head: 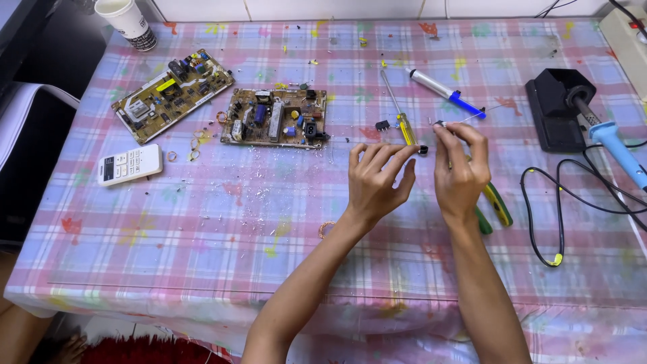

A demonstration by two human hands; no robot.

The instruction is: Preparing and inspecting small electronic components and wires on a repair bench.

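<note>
My left hand [375, 180] is raised over the middle of the table and pinches a small black component [422, 149] at its fingertips. My right hand [461, 168] is close beside it, its fingertips pinching a thin wire [472, 117] that runs up and to the right. A yellow-handled screwdriver [401, 114] lies on the cloth just behind both hands. A small black part [383, 125] sits beside the screwdriver.
Two circuit boards [275, 118] [172, 94] lie at the left centre, with a white remote [129, 164] and a paper cup [128, 21] further left. A blue desoldering pump [445, 91], green-yellow pliers [495, 205], a soldering iron [613, 145] in its black stand [556, 108] and a black cable [559, 202] occupy the right.
</note>
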